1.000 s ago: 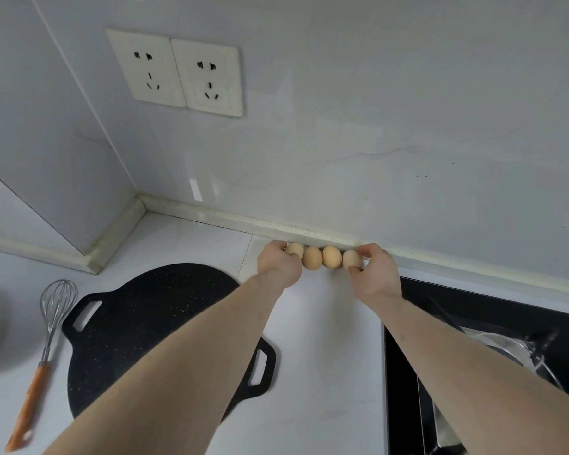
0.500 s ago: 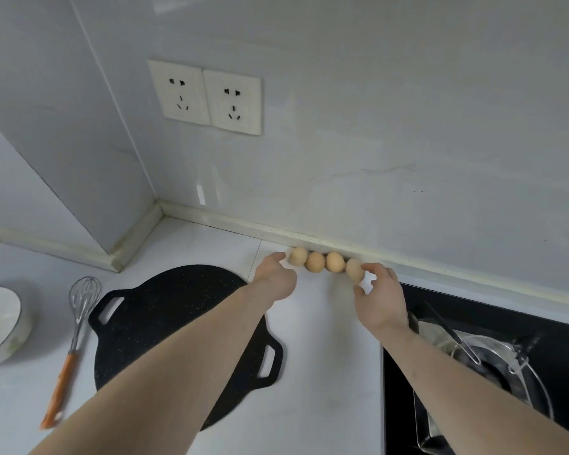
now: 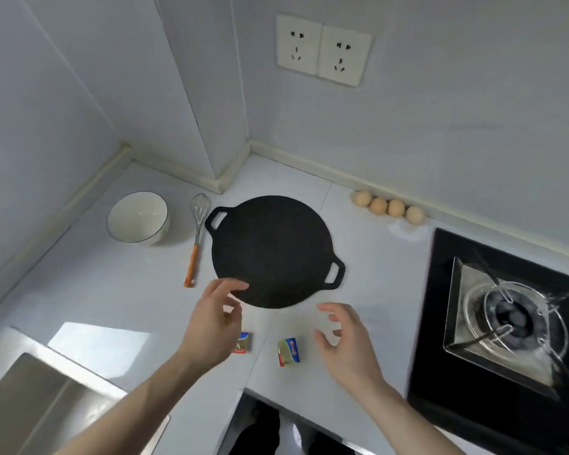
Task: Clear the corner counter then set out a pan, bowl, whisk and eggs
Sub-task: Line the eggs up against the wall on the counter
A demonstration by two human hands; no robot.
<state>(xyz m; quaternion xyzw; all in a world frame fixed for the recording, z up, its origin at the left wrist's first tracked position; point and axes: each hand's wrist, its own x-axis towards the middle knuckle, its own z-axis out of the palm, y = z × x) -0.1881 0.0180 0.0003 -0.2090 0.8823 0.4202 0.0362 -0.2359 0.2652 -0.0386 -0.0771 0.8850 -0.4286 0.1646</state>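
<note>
A flat black pan with two loop handles lies in the middle of the white counter. To its left lies a wire whisk with an orange handle, and further left stands a white bowl. Several brown eggs sit in a row against the back wall. My left hand hovers open just in front of the pan's near edge. My right hand hovers open to the right of it, holding nothing.
Two small wrapped packets lie on the counter between my hands. A black gas hob with a burner fills the right side. A steel sink sits at the lower left. Two wall sockets hang above the corner.
Both hands have let go of the row of eggs and pulled back toward me, in front of the pan. The view has swung back and left, showing bowl, sink and packets.
</note>
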